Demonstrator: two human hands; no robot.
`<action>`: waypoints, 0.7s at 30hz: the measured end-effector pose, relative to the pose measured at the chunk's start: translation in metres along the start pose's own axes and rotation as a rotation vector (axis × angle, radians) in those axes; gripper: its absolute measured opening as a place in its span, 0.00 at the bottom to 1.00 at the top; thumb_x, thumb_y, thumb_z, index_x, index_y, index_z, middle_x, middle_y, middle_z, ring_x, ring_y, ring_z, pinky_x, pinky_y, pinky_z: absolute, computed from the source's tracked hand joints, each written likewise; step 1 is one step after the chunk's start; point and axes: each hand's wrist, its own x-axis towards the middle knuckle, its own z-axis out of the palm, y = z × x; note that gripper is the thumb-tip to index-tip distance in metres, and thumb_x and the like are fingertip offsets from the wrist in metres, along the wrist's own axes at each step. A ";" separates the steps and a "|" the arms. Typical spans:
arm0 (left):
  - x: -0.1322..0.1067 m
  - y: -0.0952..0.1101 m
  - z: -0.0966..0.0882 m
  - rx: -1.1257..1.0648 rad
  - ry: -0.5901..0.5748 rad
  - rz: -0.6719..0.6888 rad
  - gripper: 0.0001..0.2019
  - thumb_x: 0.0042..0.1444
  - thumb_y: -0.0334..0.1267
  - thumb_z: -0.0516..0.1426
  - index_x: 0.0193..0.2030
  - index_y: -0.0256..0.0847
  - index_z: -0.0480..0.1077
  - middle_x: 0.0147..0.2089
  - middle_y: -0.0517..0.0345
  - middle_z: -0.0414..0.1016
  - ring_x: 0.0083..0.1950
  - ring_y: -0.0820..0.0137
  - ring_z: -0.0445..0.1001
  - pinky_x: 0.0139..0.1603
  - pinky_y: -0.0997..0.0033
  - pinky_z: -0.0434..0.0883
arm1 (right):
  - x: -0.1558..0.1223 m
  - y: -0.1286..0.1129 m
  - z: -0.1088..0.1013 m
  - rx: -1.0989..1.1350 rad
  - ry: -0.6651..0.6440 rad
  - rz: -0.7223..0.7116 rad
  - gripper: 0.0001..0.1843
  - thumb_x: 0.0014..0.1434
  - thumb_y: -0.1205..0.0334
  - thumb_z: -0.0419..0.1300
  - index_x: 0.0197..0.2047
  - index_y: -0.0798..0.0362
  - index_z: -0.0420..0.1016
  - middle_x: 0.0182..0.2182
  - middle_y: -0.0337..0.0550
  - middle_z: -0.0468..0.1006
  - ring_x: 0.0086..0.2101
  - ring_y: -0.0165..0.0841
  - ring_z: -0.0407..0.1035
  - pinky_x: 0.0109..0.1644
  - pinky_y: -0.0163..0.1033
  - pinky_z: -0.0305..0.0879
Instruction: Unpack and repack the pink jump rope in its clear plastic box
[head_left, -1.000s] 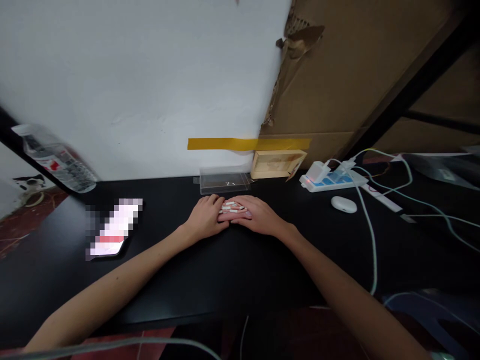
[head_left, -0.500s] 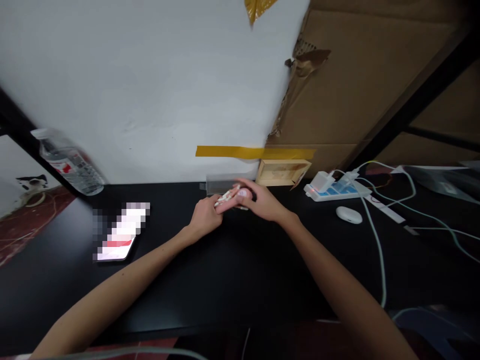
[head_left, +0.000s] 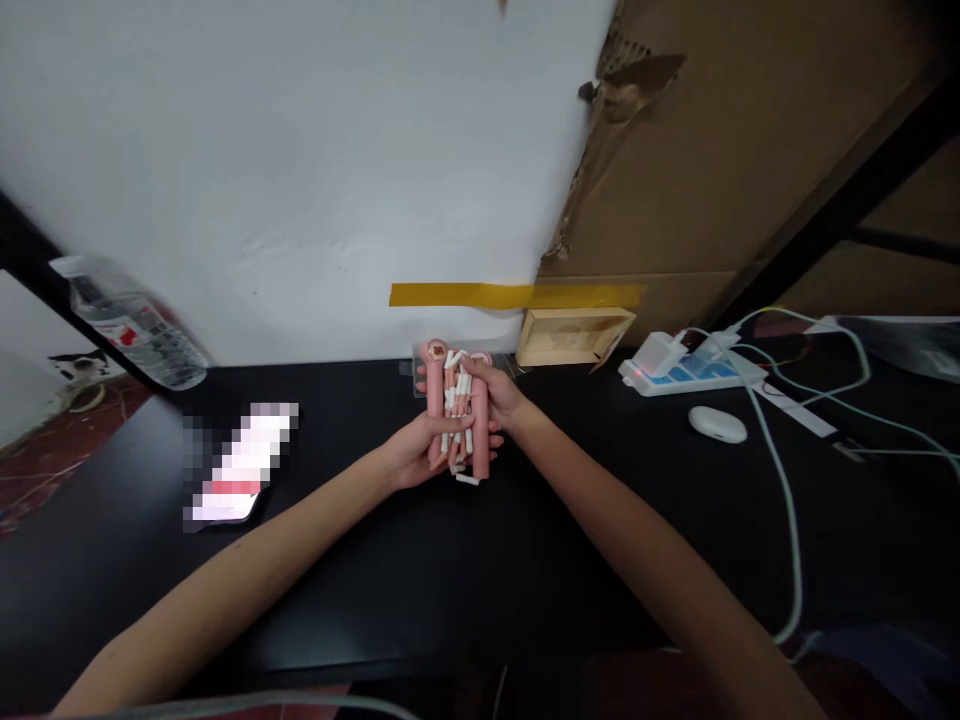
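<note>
Black tabletop (head_left: 420,590); left hand (head_left: 415,447) and right hand (head_left: 504,397) curled round pink handles (head_left: 434,392), now lengthwise.

Pixelation obscures the phone (head_left: 241,462); the left hand (head_left: 415,447) partly hides the beaded bundle (head_left: 460,392).

"Where are we?"

"We're at a desk in a room, but we can't tell if it's a home or an office."

"How do we know?"

"We see a black desk (head_left: 420,590), a phone (head_left: 240,470), a clear bottle (head_left: 142,335) by a white wall (head_left: 300,150), and a power strip (head_left: 686,377) with plugs in it."

"We see torn brown cardboard (head_left: 720,150) too, and yellow tape (head_left: 457,295) across it and the wall."
</note>
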 end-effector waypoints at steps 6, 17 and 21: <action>-0.001 -0.008 -0.007 -0.193 -0.265 -0.050 0.25 0.56 0.47 0.58 0.53 0.28 0.74 0.50 0.36 0.79 0.57 0.45 0.75 0.62 0.43 0.63 | -0.009 0.006 -0.008 0.124 0.053 0.154 0.21 0.72 0.58 0.45 0.56 0.58 0.73 0.37 0.49 0.86 0.12 0.25 0.65 0.13 0.30 0.64; 0.001 -0.017 -0.005 -0.244 -0.149 -0.107 0.21 0.53 0.43 0.60 0.47 0.26 0.75 0.37 0.46 0.77 0.37 0.62 0.77 0.44 0.60 0.73 | -0.007 0.007 0.000 0.139 -0.067 0.097 0.24 0.68 0.53 0.45 0.52 0.61 0.73 0.41 0.56 0.84 0.40 0.43 0.81 0.45 0.48 0.78; 0.000 -0.015 -0.004 -0.220 -0.076 -0.152 0.16 0.54 0.40 0.60 0.44 0.28 0.75 0.36 0.47 0.77 0.37 0.63 0.78 0.48 0.57 0.73 | -0.006 0.005 -0.001 0.091 -0.106 0.058 0.25 0.64 0.49 0.48 0.54 0.58 0.71 0.46 0.58 0.83 0.48 0.49 0.78 0.52 0.58 0.74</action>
